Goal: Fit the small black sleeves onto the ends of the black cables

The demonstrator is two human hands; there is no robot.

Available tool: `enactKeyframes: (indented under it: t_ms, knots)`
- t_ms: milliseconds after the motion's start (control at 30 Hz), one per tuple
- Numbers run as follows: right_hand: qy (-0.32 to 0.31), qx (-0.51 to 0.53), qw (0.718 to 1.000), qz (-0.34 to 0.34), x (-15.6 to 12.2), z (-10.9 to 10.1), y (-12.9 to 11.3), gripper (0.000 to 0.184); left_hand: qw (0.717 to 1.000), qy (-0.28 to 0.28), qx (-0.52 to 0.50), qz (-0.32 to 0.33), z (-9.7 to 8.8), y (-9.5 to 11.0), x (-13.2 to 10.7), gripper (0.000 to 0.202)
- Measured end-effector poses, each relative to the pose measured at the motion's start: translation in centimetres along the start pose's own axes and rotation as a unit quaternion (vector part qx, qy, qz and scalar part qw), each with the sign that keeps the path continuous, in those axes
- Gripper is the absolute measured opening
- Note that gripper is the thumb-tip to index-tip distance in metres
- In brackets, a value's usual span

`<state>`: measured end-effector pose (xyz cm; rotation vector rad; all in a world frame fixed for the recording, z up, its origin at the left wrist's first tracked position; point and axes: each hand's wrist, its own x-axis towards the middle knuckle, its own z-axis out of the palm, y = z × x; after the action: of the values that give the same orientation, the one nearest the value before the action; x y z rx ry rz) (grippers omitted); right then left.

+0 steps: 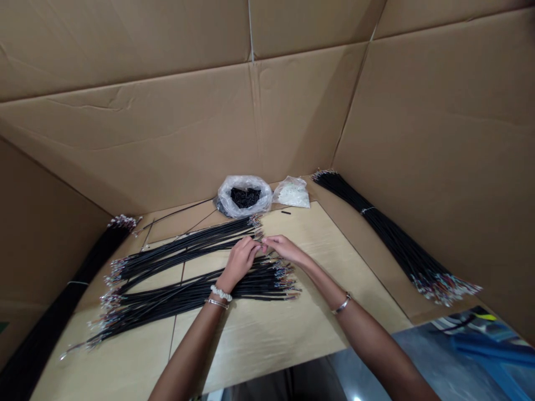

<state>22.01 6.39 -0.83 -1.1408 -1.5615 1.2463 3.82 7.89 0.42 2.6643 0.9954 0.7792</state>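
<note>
My left hand (240, 260) is closed, its thumb and fingers pinched on the end of a black cable. My right hand (285, 249) meets it fingertip to fingertip, also pinching; the small piece between its fingers is too tiny to make out. Below and behind my hands lie two groups of black cables, an upper bunch (188, 239) and a lower bunch (251, 287). Thin coloured wires with small light tips stick out at the cable ends. My left hand partly covers the cables under it.
At the back stand a clear bag of small black pieces (246, 197) and a bag of white pieces (293, 194). A short black piece (286, 212) lies nearby. Tied cable bundles lie at the right (376, 220) and left (79, 273). Cardboard walls (188, 122) enclose the table.
</note>
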Motion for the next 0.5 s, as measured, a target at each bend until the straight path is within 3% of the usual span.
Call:
enactKeyframes:
  t_ms: [500]
  knots:
    - [-0.035, 0.034, 0.999, -0.009, -0.28, -0.16, -0.47, 0.049, 0.992, 0.036, 0.078, 0.088, 0.27, -0.17, 0.00, 0.026]
